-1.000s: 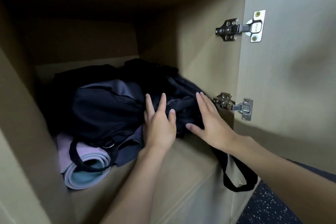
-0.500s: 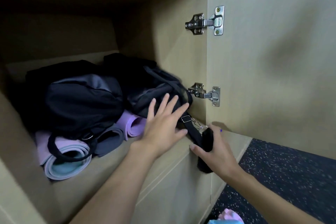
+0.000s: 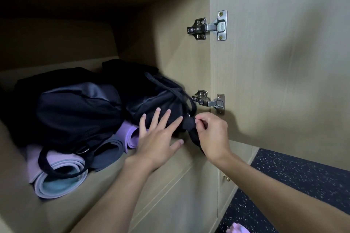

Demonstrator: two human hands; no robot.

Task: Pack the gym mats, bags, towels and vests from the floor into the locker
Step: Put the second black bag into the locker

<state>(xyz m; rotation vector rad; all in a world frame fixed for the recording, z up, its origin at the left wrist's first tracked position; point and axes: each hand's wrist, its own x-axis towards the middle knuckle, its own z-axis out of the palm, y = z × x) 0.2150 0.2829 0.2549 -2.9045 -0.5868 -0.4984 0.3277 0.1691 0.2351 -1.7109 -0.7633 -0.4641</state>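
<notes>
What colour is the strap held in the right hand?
The strap is black; head view.

The locker (image 3: 170, 58) is matt, pale wood-grain board, and its door hinges (image 3: 208, 28) are shiny bare metal. The bags (image 3: 79, 111) are black cloth with a slight sheen, over matt foam-like rolled mats (image 3: 58, 181). The floor (image 3: 303, 179) is dark, rough and speckled.

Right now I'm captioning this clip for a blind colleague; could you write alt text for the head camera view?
A person's right hand pinches a black strap at the locker mouth while the left hand lies flat against a black bag. A second dark bag sits beside it on rolled mats, and the locker door stands open at right.
</notes>
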